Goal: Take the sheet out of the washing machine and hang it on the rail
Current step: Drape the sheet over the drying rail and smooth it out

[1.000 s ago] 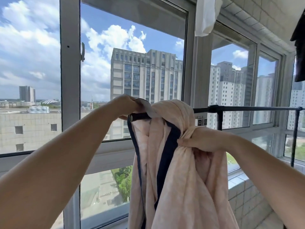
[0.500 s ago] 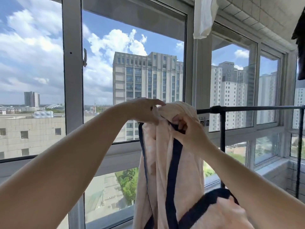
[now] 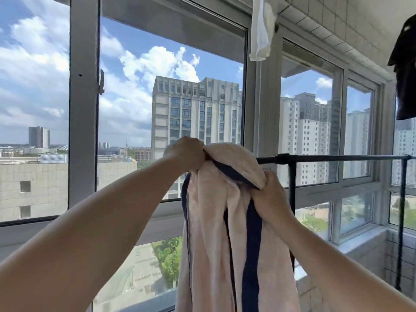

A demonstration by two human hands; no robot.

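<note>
A pale pink sheet (image 3: 209, 233) with a dark blue border hangs bunched over the left end of a black metal rail (image 3: 337, 157). Its folds drop straight down past the bottom of the view. My left hand (image 3: 185, 154) is closed on the top of the bunch at the rail's left end. My right hand (image 3: 270, 197) grips the sheet's blue-edged fold a little lower, on the right side of the bunch. The rail's left end is hidden under the fabric. No washing machine is in view.
The rail runs right to a black upright (image 3: 403, 221), with another post (image 3: 292, 188) just right of the sheet. Large windows stand right behind it. A white cloth (image 3: 261, 30) hangs overhead and a dark garment (image 3: 405, 73) hangs at the upper right.
My right hand has shifted right and slightly lower along the blue-edged fold, drawing it outward. My left hand has closed tighter on the top. The sheet stays draped on the rail.
</note>
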